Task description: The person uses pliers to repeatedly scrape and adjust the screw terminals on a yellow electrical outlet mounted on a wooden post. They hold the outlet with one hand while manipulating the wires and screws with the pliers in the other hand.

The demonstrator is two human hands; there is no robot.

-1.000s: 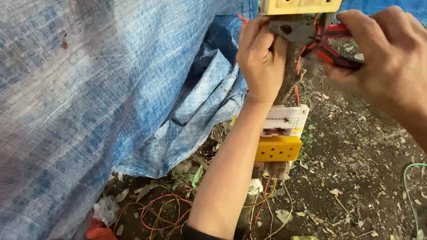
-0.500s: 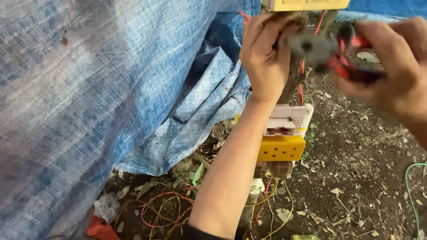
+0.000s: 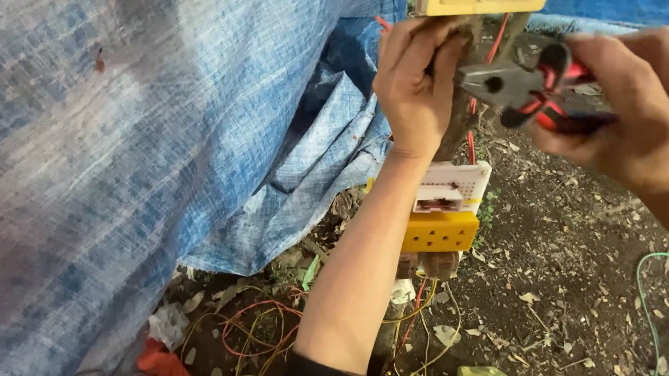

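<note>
Head view. Left hand [image 3: 416, 87]: fingers curled tight around an upright wooden post [image 3: 455, 133]. Right hand [image 3: 634, 109]: closed around the red-and-black handles of pliers [image 3: 527, 87], metal nose pointing at the post, just beside the left fingers. On the post: cream socket box [image 3: 480, 2] above; white unit [image 3: 453, 188] and yellow box [image 3: 440, 231] below, contents not visible. Blue tarpaulin [image 3: 128, 144] left. Loose coloured wires [image 3: 255, 333] on soil.

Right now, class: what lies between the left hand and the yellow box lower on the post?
In the head view, a white box sits between the left hand and the yellow box.
</note>
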